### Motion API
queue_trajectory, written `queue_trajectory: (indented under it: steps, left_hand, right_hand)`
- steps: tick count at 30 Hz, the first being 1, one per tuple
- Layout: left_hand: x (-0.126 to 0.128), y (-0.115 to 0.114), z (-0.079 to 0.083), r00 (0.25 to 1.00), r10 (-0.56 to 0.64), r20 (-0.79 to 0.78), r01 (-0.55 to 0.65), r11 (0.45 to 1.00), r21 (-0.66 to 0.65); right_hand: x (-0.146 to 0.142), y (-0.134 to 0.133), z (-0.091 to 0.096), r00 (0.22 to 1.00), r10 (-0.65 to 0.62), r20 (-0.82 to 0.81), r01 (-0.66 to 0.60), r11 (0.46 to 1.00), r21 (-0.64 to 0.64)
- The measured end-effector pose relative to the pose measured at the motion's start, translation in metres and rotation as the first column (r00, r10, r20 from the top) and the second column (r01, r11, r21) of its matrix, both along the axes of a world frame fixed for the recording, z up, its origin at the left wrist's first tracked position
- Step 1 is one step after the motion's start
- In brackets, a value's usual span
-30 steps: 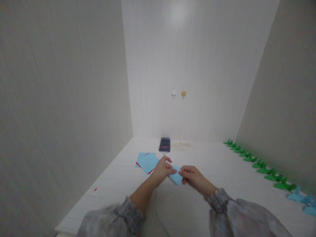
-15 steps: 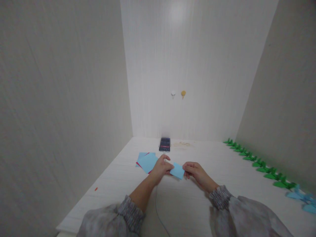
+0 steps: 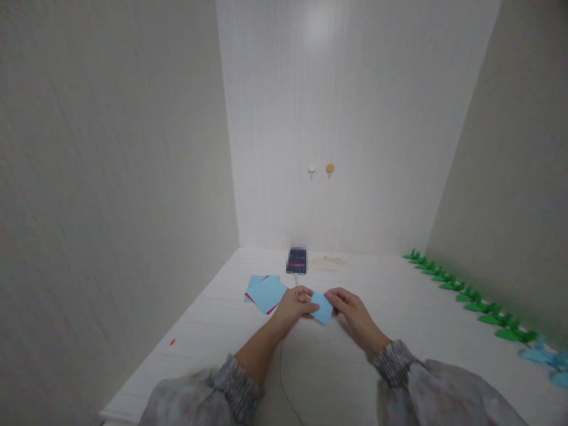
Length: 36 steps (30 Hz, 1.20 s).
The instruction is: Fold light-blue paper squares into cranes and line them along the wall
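Blue paper (image 3: pixel 322 307), a small piece already folded down from a full sheet, sits just above the bench (image 3: pixel 399 319) between both hands. The left hand (image 3: pixel 293 306) pinches its left edge, the grip closed on the paper; the right hand (image 3: pixel 351 307) pinches the right edge, its grip likewise clamped on the same piece. The piece looks flat and squarish, with none of the points that the finished shapes show, so I judge the folding to be at an early or middle stage. Along the right wall a row of green folded shapes (image 3: pixel 465 297) stands done, with a few blue folded shapes (image 3: pixel 544 357) at its near end. Just beyond the left hand lies a stack of flat sheets (image 3: pixel 265 293), blue over red, not yet folded. A phone (image 3: pixel 297 261) lies farther back
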<state>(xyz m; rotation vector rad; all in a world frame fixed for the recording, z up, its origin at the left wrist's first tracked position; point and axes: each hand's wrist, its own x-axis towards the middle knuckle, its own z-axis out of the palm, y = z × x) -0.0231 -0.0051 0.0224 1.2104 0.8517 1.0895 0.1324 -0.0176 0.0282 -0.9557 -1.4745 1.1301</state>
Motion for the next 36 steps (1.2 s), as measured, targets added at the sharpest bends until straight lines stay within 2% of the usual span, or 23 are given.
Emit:
queue_trajectory:
  steps: [3, 9, 16, 23, 30, 36]
  left_hand:
    - [-0.001, 0.003, 0.005, 0.991, 0.127, 0.035, -0.125, 0.991, -0.044]
    - [0.0, 0.002, 0.008, 0.988, 0.148, 0.036, -0.145, 0.987, -0.071]
    - [0.004, 0.0, 0.003, 0.997, 0.076, 0.017, -0.074, 0.993, -0.087]
    - [0.007, -0.005, 0.009, 0.999, 0.009, 0.043, -0.005, 0.995, -0.097]
    - [0.006, -0.005, 0.011, 0.999, 0.026, 0.033, -0.023, 0.996, -0.091]
    - [0.007, 0.0, 0.008, 0.998, 0.05, 0.04, -0.045, 0.994, -0.097]
  right_hand:
    - [0.001, 0.002, 0.0, 0.999, -0.032, 0.01, 0.031, 0.994, 0.105]
    - [0.003, 0.007, -0.006, 0.983, -0.124, 0.133, 0.093, 0.971, 0.218]
    - [0.001, 0.004, -0.007, 0.989, -0.06, 0.137, 0.034, 0.982, 0.186]
    - [0.002, 0.004, -0.006, 0.993, -0.067, 0.097, 0.048, 0.982, 0.184]
    - [0.0, -0.001, 0.0, 0.999, -0.007, -0.033, 0.012, 0.989, 0.147]
    - [-0.002, 0.003, -0.004, 0.997, 0.018, -0.081, -0.009, 0.994, 0.113]
